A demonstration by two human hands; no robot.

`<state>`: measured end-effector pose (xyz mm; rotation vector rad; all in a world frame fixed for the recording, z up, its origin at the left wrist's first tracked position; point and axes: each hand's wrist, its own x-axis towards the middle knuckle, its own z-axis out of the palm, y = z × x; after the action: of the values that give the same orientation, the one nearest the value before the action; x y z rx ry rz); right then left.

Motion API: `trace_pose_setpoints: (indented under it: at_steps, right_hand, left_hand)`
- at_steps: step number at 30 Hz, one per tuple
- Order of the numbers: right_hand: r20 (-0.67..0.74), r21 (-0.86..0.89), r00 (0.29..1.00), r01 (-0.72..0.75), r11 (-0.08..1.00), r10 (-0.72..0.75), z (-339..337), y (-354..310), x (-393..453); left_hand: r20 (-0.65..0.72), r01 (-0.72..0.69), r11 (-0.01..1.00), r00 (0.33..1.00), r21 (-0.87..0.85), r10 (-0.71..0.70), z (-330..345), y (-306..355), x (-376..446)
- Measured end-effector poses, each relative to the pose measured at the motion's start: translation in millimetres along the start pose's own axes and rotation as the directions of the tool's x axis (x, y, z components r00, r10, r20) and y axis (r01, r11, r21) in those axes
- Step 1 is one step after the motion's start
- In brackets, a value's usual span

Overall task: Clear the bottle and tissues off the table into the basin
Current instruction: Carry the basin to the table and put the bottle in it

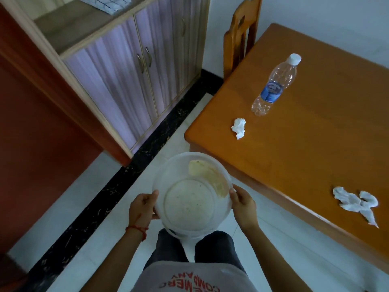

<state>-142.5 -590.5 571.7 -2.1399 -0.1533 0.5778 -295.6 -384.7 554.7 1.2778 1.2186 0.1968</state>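
Note:
I hold a clear plastic basin [162,175] in front of my body, above the floor and left of the table. My left hand [142,205] grips its left rim and my right hand [244,205] grips its right rim. A yellowish smear clings to the basin's inner wall. On the wooden table [315,133] stands an empty clear bottle [274,85] with a blue label and white cap. A small crumpled white tissue [239,127] lies near the table's left corner. A larger flattened tissue [355,204] lies by the table's near edge at the right.
A wooden chair [240,34] stands at the table's far end. A cabinet [126,66] with pale doors lines the wall at the left, beside a reddish-brown door. The floor is white tile with a black border strip [126,178].

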Motion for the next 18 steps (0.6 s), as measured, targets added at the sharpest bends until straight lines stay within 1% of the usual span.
trace_pose_setpoints:
  at_steps: [6,8,13,18]
  right_hand:
    - [0.111,0.01,0.994,0.02,1.0,-0.021,-12.8,1.0,29.4]
    - [0.131,0.006,0.99,0.05,0.999,-0.051,-17.0,0.9,39.4]
    - [0.177,0.065,0.976,0.12,0.991,-0.13,-29.9,-2.3,55.3]
    - [0.221,0.02,0.963,0.153,0.988,-0.153,-34.5,7.9,70.3]
  left_hand:
    - [-0.082,0.021,0.999,0.996,-0.025,-0.023,16.2,3.9,-10.1]
    - [-0.123,0.026,0.999,0.992,-0.042,-0.031,23.5,2.7,-14.9]
    - [-0.201,0.03,0.998,0.979,-0.048,-0.039,42.3,1.6,-24.5]
    - [-0.288,0.02,1.0,0.957,-0.02,-0.025,53.6,1.0,-30.8]
